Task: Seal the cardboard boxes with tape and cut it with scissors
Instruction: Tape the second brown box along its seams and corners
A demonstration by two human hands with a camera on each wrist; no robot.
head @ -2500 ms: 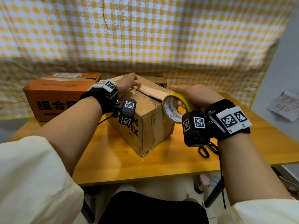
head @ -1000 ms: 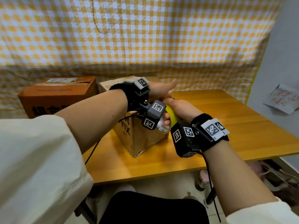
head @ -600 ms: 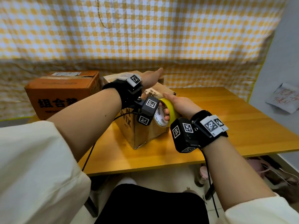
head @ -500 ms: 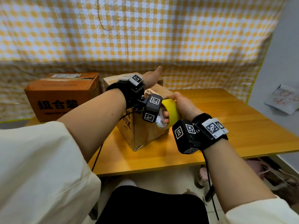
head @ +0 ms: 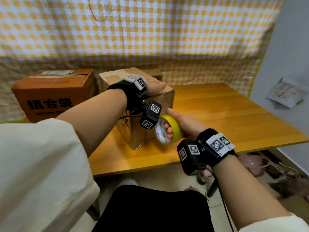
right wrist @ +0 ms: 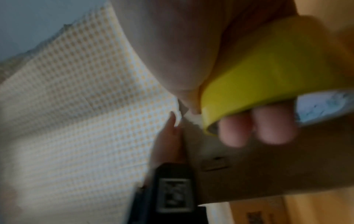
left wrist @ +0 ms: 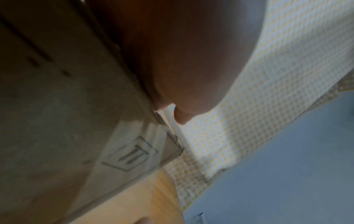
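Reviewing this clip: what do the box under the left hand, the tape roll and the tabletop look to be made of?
Box: brown corrugated cardboard, matte, printed marks, creased edges.
Tape roll: glossy yellow tape, probably plastic film, wound on a white printed core that looks like card.
Tabletop: wood or wood-look laminate, orange-toned with visible grain and a light sheen; which one is unclear.

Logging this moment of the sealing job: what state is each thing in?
Brown box: flaps closed, pressed from above.
Orange box: closed, untouched.
Tape roll: gripped, at the brown box's side.
Left hand: flat on the brown box.
Right hand: fingers through the roll.
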